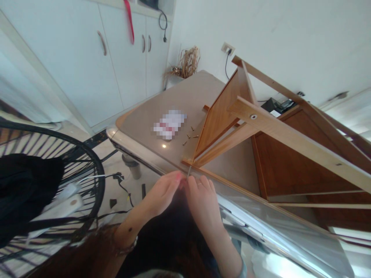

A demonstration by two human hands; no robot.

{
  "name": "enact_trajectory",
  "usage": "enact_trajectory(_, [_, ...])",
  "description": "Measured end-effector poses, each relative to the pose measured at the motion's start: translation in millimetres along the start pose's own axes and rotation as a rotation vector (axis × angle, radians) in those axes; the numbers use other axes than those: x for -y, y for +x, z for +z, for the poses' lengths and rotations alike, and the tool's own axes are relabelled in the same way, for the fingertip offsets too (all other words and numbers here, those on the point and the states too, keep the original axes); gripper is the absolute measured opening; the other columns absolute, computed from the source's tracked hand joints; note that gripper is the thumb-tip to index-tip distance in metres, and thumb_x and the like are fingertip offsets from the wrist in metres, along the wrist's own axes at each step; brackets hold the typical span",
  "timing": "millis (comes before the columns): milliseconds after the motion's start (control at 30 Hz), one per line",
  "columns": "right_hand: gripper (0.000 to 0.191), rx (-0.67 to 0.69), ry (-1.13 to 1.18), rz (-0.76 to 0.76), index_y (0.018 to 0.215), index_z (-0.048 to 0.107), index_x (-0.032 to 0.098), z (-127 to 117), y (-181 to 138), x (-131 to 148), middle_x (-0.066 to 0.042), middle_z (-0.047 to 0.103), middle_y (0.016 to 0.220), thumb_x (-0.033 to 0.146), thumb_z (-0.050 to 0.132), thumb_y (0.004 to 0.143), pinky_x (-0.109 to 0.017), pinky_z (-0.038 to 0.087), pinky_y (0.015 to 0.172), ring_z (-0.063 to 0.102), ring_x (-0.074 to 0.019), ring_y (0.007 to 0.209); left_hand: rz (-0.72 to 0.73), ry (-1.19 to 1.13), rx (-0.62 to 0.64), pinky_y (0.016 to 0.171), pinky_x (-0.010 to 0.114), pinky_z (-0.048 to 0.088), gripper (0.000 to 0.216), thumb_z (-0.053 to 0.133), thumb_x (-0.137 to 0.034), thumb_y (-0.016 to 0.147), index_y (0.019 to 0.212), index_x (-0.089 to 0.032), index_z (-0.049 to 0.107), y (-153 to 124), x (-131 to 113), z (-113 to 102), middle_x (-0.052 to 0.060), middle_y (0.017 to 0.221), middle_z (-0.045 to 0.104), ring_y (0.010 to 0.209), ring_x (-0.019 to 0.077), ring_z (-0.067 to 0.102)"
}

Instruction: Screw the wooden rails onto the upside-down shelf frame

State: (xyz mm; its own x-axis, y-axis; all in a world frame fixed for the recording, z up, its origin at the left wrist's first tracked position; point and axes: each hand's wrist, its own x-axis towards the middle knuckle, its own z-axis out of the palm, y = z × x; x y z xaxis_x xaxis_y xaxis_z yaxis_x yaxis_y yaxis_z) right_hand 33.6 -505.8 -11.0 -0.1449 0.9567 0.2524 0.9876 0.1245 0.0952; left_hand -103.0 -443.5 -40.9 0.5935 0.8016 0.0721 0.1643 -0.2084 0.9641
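Observation:
My left hand (164,191) and my right hand (203,199) are together at the table's near edge, fingers closed. Between them a thin metal rod (189,171), possibly a hex key, reaches up to the corner of a wooden furniture frame (222,110). The lower end of the rod is hidden by my fingers. The frame rests on its side on the table, with slats and panels joined at angles. One rail carries a round metal bolt head (253,116). Several loose screws (193,136) lie left of the frame.
The grey-topped table (139,119) holds a blurred-out paper (169,124). A black wire chair (100,166) with a dark cloth stands left. Cables (124,187) lie on the floor beside it. Behind are white cabinets (116,58), dried plants (188,61) and a wall socket (227,48).

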Motion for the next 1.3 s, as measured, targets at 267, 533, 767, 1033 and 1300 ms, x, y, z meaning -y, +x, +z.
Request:
enact_trajectory(267, [0.021, -0.032, 0.087, 0.153, 0.076, 0.052, 0.021, 4, -2, 11, -0.002, 0.056, 0.069, 0.022, 0.048, 0.096, -0.033, 0.032, 0.067, 0.049, -0.0207, 0.072, 0.511, 0.206, -0.541, 0.070, 0.024, 0.042, 0.039, 0.029, -0.033, 0.097, 0.096, -0.022, 0.066, 18, -65, -62, 0.001, 0.077, 0.060, 0.070, 0.0092, 0.052])
enact_trajectory(533, [0.018, -0.140, 0.106, 0.287, 0.079, 0.053, 0.021, 10, -5, 14, -0.002, 0.058, 0.071, 0.030, 0.054, 0.094, -0.032, 0.035, 0.066, 0.051, -0.0209, 0.070, 0.779, 0.614, -0.342, 0.083, 0.023, 0.045, 0.058, 0.047, -0.066, 0.081, 0.121, -0.026, 0.061, 92, -167, -84, 0.000, 0.099, 0.059, 0.099, 0.0134, 0.058])
enact_trajectory(767, [0.014, -0.096, 0.047, 0.269, 0.076, 0.056, 0.022, 1, 0, 13, -0.002, 0.058, 0.070, 0.025, 0.063, 0.088, -0.033, 0.034, 0.066, 0.051, -0.0220, 0.072, 0.880, 0.890, -0.118, 0.063, 0.023, 0.035, 0.063, 0.041, -0.072, 0.082, 0.114, -0.024, 0.066, 114, -174, -89, 0.004, 0.093, 0.066, 0.086, 0.0142, 0.060])
enact_trajectory(1033, [0.018, -0.089, 0.004, 0.243, 0.074, 0.056, 0.021, 3, -1, 18, -0.004, 0.057, 0.067, 0.023, 0.055, 0.092, -0.034, 0.033, 0.065, 0.051, -0.0227, 0.070, 1.047, 0.936, -0.075, 0.062, 0.026, 0.034, 0.057, 0.030, -0.060, 0.092, 0.110, -0.019, 0.066, 134, -165, -86, 0.004, 0.081, 0.068, 0.075, 0.0121, 0.062])
enact_trajectory(1300, [0.035, -0.079, 0.641, 0.506, 0.074, 0.054, 0.019, 24, 2, 32, -0.004, 0.057, 0.070, 0.031, 0.034, 0.100, -0.030, 0.033, 0.063, 0.050, -0.0171, 0.067, 1.097, 0.912, -0.040, 0.063, 0.026, 0.037, 0.056, 0.030, -0.058, 0.093, 0.107, -0.017, 0.065, 139, -162, -86, 0.005, 0.084, 0.070, 0.073, 0.0116, 0.064])
